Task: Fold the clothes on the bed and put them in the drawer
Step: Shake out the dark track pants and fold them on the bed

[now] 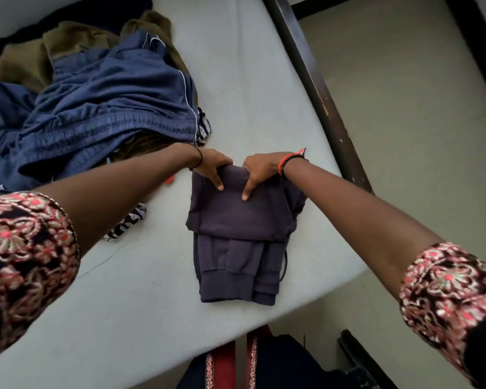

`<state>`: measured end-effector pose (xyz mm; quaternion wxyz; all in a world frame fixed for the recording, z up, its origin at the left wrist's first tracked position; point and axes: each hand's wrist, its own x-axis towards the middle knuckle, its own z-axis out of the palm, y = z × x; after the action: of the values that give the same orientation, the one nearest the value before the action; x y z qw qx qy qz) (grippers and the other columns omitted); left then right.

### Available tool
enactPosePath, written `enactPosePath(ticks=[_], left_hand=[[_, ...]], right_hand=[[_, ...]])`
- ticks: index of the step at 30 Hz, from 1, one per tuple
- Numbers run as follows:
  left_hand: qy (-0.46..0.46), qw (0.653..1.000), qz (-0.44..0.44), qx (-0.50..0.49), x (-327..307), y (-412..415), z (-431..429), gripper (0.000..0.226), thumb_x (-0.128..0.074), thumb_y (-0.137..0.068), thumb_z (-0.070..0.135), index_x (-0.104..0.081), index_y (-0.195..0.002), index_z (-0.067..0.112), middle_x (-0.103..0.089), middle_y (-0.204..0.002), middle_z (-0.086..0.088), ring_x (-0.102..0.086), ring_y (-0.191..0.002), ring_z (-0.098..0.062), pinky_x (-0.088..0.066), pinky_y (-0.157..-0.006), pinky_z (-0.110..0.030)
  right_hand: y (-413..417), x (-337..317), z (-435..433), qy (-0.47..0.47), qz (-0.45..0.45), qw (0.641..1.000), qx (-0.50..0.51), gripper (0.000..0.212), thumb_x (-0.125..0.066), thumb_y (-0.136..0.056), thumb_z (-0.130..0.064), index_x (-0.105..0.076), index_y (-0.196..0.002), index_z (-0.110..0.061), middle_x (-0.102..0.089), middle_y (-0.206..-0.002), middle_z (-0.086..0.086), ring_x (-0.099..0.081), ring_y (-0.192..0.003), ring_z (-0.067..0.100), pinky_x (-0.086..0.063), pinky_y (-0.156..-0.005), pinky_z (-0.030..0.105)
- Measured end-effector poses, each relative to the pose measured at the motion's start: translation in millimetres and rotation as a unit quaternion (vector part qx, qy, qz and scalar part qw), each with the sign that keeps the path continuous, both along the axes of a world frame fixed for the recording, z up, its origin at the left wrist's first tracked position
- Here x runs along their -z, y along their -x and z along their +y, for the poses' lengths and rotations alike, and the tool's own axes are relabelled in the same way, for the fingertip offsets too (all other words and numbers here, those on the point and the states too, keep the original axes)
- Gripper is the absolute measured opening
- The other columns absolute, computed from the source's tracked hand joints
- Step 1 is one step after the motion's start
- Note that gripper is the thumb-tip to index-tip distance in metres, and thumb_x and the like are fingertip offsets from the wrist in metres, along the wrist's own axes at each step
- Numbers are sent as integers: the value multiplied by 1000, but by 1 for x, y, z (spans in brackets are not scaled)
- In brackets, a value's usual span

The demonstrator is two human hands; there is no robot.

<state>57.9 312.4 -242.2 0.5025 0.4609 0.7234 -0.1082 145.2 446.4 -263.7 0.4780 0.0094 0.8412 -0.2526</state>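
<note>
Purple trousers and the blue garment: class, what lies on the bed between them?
In the head view, the left hand gripping the trousers crosses that gap; beside it a small red item lies on the pale sheet, short of the blue garment.

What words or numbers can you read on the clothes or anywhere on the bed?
There are no words, numbers or brand marks to read anywhere in this picture.
The dark purple trousers, which the left hand and the right hand hold at the far fold, show plain cloth and no label.
The blue garment carries only white piping, and the black-and-white cloth only a pattern.
</note>
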Motion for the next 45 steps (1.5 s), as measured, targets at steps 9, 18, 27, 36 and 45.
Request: enactPosePath(ticks=[9, 18, 27, 36, 45], left_hand=[[-51, 999, 5, -8, 0, -7, -6, 49, -68, -84, 33, -46, -122, 12, -57, -115, -15, -52, -99, -28, -37, -74, -30], [-74, 993, 12, -94, 2, 8, -49, 49, -71, -82, 28, -49, -118, 4, -58, -111, -19, -55, -102, -31, -35, -73, -28], [-69, 989, -3, -129, 0, 3, -39, 48, -72, -81, 24, -51, -119, 3, -57, -113, -17, -53, -103, -29, -32, -71, -24], [-93, 977, 33, -187, 14, 8, -50, 51, -72, -80, 28, -51, -122, 6, -57, -120, -17, -53, -108, -30, -41, -87, -32], [-32, 984, 19, -177, 13, 13, -42, 73, -79, -71, 39, -46, -131, 15, -52, -131, -7, -49, -118, -26, -38, -93, -27]], right_hand=[[-32, -10, 51, -49, -158, 986, -24, 61, -86, -46, -54, -72, -94, -18, -74, -94, 0, -70, -86, 21, -58, -83, 38], [-95, -29, 118, -123, -188, 971, 84, 18, -49, -88, 5, -64, -86, -6, -71, -68, 3, -66, -56, 12, -50, -49, 16], [-51, -24, 41, 56, -6, 845, 532, 29, -67, -87, -31, -59, -79, -4, -60, -68, 8, -55, -55, 16, -54, -57, 23], [-89, 8, 55, -1, 115, 727, 677, 15, -71, -81, -11, -56, -82, -8, -57, -69, 4, -53, -64, 16, -41, -53, 21], [-26, -6, 56, 65, 25, 974, 215, 72, -82, -62, -52, -51, -120, -24, -62, -114, -6, -58, -106, 11, -46, -95, 30]])
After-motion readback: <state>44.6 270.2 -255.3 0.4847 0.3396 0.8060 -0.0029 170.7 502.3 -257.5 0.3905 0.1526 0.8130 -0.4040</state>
